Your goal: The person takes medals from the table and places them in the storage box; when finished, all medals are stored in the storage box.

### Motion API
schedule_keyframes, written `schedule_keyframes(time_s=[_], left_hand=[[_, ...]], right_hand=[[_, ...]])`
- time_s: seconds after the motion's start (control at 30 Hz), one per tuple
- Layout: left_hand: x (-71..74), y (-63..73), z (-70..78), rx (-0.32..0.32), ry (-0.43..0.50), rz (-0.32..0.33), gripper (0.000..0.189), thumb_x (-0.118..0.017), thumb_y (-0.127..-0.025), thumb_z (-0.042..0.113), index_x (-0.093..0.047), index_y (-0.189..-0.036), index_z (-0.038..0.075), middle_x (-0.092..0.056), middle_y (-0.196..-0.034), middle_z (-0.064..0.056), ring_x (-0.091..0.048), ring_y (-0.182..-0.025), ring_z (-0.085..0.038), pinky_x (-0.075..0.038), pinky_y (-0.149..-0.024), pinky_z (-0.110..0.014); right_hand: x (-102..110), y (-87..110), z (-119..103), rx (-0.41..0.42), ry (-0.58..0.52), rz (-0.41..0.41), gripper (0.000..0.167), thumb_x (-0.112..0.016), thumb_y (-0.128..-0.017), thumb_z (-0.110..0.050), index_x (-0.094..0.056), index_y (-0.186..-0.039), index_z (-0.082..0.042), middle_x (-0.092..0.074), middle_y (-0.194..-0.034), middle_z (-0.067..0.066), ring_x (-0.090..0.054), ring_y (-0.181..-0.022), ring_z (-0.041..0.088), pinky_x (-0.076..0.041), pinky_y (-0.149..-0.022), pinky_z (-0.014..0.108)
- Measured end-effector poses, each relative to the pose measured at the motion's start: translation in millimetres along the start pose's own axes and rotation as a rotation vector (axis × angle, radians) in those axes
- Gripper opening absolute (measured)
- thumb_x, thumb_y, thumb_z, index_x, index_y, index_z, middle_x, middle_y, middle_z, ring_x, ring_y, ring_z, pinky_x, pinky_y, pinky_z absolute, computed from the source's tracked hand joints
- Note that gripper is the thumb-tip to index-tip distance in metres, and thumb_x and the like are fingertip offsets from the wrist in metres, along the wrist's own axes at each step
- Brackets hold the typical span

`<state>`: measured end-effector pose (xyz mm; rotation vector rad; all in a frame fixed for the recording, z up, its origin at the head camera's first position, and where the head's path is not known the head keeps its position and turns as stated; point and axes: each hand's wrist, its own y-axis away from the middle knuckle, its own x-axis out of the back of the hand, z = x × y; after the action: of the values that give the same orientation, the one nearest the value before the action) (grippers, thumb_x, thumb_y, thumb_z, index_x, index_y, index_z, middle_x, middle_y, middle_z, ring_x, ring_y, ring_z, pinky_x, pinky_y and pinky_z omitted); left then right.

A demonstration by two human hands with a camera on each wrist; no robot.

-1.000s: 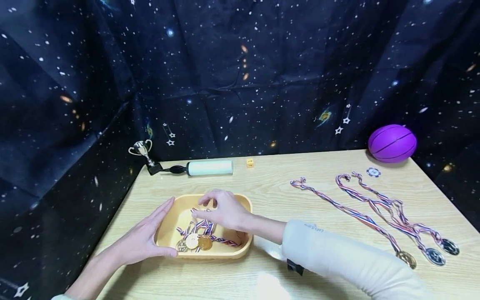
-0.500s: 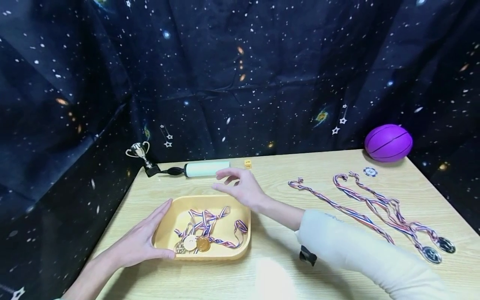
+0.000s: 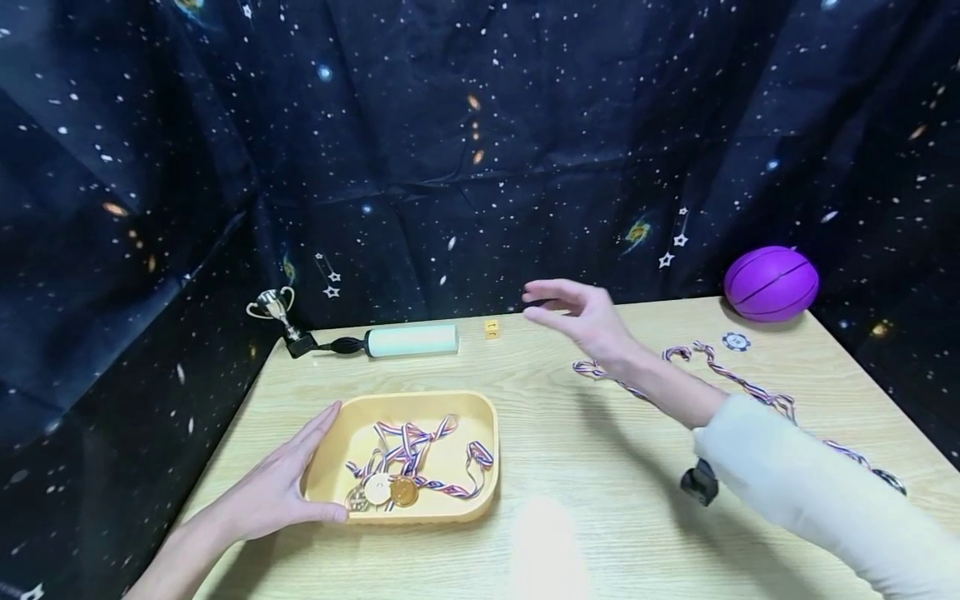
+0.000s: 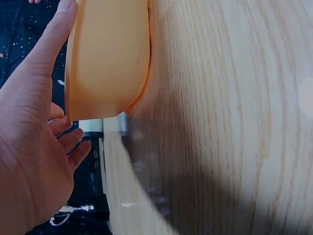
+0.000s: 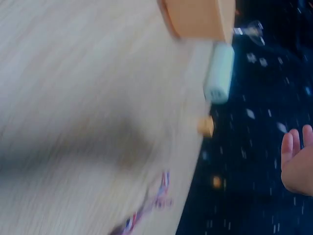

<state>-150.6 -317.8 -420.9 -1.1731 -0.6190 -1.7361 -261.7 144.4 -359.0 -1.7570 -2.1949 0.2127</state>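
In the head view, my left hand (image 3: 281, 479) holds the left end of a yellow plastic tray (image 3: 487, 487), thumb at the near rim and fingers along the left side. Inside lie a gold medal (image 3: 404, 492), a pale medal (image 3: 378, 489) and a partly covered medal (image 3: 357, 500), their striped ribbons (image 3: 408, 446) tangled. My right hand (image 3: 588, 321) is raised over the back of the table, fingers loosely bent with nothing between them. Below its forearm run the ribbons (image 3: 742, 383) of other medals, mostly hidden by the sleeve.
A small trophy cup (image 3: 274, 307) stands at the back left beside a pale-green hand pump (image 3: 412, 341). A yellow cube (image 3: 491, 329) sits near the back edge. A purple ball (image 3: 772, 283) and a poker chip (image 3: 737, 342) are at the back right. Dark starry cloth hangs behind.
My right hand has come up out of the tray and moved right, empty, uncovering the ribbons inside. Its arm now covers much of the medals on the right. My left hand stays on the tray.
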Motion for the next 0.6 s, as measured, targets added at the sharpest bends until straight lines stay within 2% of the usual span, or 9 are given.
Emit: schedule_keyframes(time_s=[0.13, 0.23, 0.47, 0.6], left_hand=[[-0.5, 0.3, -0.3, 0.001, -0.002, -0.001, 0.140, -0.092, -0.071, 0.065, -0.008, -0.173, 0.017, -0.019, -0.176, -0.016, -0.028, -0.155, -0.045, -0.006, -0.112, -0.004], [-1.1, 1.3, -0.4, 0.003, -0.005, 0.000, 0.140, -0.092, -0.071, 0.065, -0.008, -0.173, 0.017, -0.019, -0.176, -0.015, -0.029, -0.155, -0.045, -0.007, -0.112, -0.004], [-0.9, 2.5, 0.9, -0.010, 0.006, 0.005, 0.139, -0.093, -0.071, 0.061, -0.009, -0.173, 0.016, -0.020, -0.175, -0.018, -0.029, -0.155, -0.047, -0.006, -0.112, -0.003], [-0.3, 1.2, 1.6, -0.011, -0.002, 0.004, 0.139, -0.093, -0.071, 0.062, -0.009, -0.173, 0.016, -0.020, -0.175, -0.017, -0.029, -0.155, -0.047, -0.006, -0.112, -0.004]], right_hand=[[42.0, 11.0, -0.1, -0.005, -0.027, 0.013, 0.043, -0.077, -0.100, -0.015, -0.067, -0.141, -0.007, -0.075, -0.130, 0.005, -0.071, -0.115, 0.016, -0.058, -0.089, 0.028], [71.2, 25.3, 1.7, -0.026, -0.026, -0.010, 0.045, -0.073, -0.102, -0.015, -0.063, -0.146, -0.008, -0.072, -0.136, 0.004, -0.069, -0.121, 0.014, -0.058, -0.094, 0.029], [127.9, 73.5, 3.9, -0.136, 0.130, -0.072, 0.049, -0.065, -0.108, -0.020, -0.055, -0.155, -0.014, -0.064, -0.149, 0.003, -0.067, -0.125, 0.016, -0.056, -0.098, 0.025], [157.4, 101.4, 8.9, -0.178, 0.233, -0.122, 0.050, -0.062, -0.110, -0.020, -0.051, -0.158, -0.015, -0.062, -0.151, 0.002, -0.065, -0.126, 0.007, -0.053, -0.099, 0.019]])
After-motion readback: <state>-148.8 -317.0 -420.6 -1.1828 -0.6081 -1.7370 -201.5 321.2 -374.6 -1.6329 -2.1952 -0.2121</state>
